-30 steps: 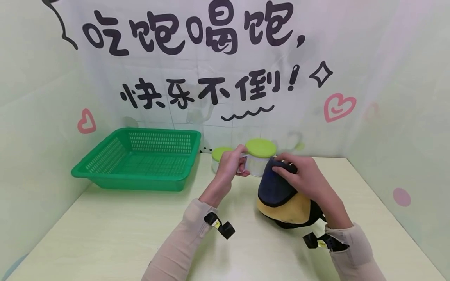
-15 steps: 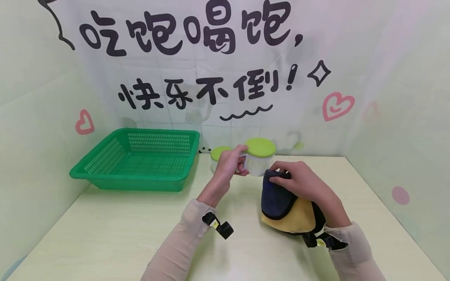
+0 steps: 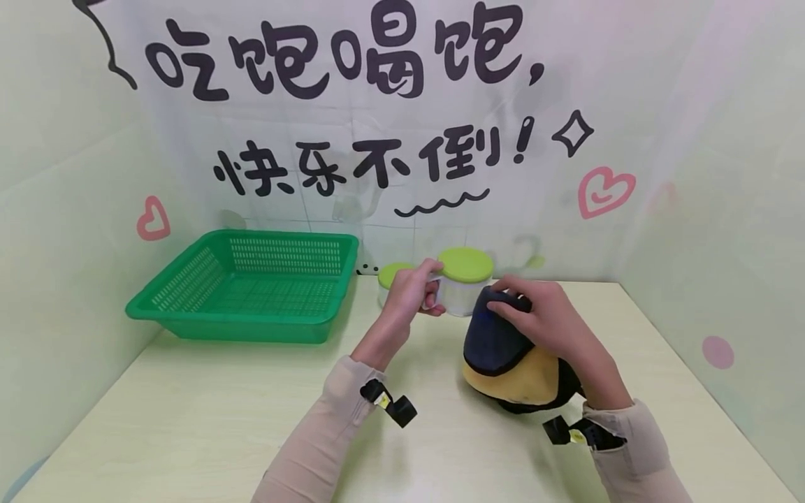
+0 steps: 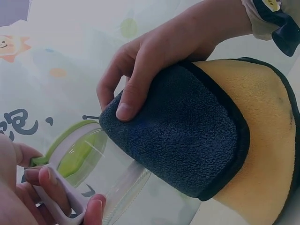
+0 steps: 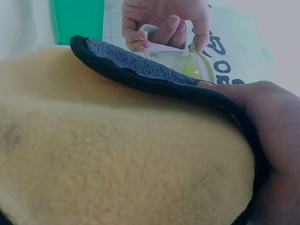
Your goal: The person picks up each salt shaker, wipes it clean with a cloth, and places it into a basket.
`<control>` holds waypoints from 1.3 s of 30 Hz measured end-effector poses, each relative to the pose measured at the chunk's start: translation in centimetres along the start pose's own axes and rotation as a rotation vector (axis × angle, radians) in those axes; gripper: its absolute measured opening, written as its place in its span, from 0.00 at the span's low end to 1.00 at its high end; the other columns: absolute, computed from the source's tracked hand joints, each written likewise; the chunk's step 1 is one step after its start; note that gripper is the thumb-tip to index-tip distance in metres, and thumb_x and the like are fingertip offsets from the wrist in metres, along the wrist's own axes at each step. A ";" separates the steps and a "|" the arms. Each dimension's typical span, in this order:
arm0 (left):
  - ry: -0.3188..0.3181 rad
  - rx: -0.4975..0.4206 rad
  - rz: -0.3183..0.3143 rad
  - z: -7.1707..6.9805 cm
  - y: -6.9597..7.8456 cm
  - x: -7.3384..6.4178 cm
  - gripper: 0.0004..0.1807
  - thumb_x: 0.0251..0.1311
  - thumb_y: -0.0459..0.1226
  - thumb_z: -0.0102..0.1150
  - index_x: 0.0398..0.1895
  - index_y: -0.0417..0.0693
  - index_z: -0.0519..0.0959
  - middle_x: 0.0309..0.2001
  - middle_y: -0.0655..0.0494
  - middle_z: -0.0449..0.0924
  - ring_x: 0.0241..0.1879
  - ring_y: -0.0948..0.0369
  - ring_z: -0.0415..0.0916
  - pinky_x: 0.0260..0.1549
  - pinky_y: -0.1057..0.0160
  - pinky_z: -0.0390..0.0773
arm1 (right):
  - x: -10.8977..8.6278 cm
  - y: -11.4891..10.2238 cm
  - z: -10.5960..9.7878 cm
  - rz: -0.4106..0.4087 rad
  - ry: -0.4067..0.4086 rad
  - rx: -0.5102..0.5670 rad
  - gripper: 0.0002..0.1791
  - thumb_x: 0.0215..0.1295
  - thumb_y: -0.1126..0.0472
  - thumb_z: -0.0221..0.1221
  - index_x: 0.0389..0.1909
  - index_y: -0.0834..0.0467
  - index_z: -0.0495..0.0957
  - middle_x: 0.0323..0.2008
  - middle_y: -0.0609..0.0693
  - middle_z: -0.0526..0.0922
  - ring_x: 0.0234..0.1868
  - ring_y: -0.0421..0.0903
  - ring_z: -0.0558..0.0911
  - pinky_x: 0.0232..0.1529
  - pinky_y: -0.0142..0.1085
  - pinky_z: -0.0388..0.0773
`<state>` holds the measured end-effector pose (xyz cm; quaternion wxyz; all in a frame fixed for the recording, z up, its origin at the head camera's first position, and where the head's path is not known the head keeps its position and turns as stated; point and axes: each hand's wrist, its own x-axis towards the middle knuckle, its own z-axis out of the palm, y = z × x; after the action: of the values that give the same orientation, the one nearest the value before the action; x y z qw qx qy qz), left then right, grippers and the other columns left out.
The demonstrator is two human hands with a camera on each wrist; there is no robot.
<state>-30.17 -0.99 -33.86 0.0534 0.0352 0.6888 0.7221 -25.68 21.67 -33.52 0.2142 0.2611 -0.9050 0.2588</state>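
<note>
A clear jar (image 3: 464, 297) with a green lid (image 3: 466, 264) stands near the back of the table. My left hand (image 3: 410, 290) grips its white handle (image 4: 58, 194), fingers curled through the loop. In my right hand (image 3: 544, 311) is a two-sided cleaning cloth, its dark blue side (image 3: 495, 339) folded over the yellow side (image 3: 518, 381). Thumb and fingers pinch the cloth at its upper edge. In the left wrist view the blue fold overlaps the jar's side. Yellow fabric (image 5: 126, 145) fills most of the right wrist view and hides much of the jar.
A second, smaller green-lidded jar (image 3: 393, 274) stands behind my left hand, partly hidden. To the left is an empty green plastic basket (image 3: 239, 328) with slotted walls. The pale wooden table (image 3: 207, 412) meets a printed wall curtain at the back.
My right hand has moved the cloth down toward me and then back up beside the jar. My left hand keeps its grip on the handle, and the jar stays in place.
</note>
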 end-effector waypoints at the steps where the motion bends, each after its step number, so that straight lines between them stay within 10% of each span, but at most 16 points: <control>1: -0.001 -0.001 0.001 0.0 0.0 0.0 0.23 0.64 0.48 0.56 0.14 0.49 0.65 0.11 0.59 0.60 0.14 0.60 0.73 0.24 0.64 0.83 | 0.0 0.0 0.0 0.006 -0.011 0.001 0.07 0.65 0.59 0.70 0.43 0.51 0.85 0.38 0.46 0.89 0.38 0.44 0.84 0.43 0.45 0.83; 9: -0.026 0.025 -0.003 -0.3 0.1 0.0 0.24 0.65 0.48 0.55 0.13 0.48 0.65 0.11 0.59 0.62 0.15 0.60 0.75 0.23 0.64 0.83 | -0.1 0.3 0.1 0.076 -0.199 -0.022 0.07 0.68 0.55 0.67 0.45 0.48 0.85 0.35 0.47 0.87 0.37 0.43 0.82 0.41 0.42 0.80; 24: -0.090 0.107 0.030 -1.3 0.5 -0.2 0.27 0.66 0.48 0.54 0.10 0.46 0.66 0.10 0.57 0.66 0.16 0.58 0.78 0.27 0.61 0.84 | 0.2 0.3 -0.1 -0.003 0.020 -0.033 0.08 0.65 0.59 0.70 0.43 0.53 0.86 0.38 0.48 0.90 0.37 0.46 0.84 0.41 0.45 0.82; 39: -0.107 0.058 0.016 -1.4 0.6 -0.2 0.26 0.66 0.47 0.54 0.11 0.48 0.61 0.11 0.57 0.60 0.15 0.59 0.71 0.26 0.62 0.83 | -0.1 0.5 0.2 0.056 -0.168 -0.010 0.07 0.67 0.56 0.68 0.44 0.47 0.85 0.32 0.45 0.86 0.35 0.42 0.81 0.40 0.40 0.78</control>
<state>-30.12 -2.46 -33.35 0.0835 0.0808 0.7051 0.6995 -25.92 21.95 -33.96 0.1314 0.2554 -0.9280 0.2373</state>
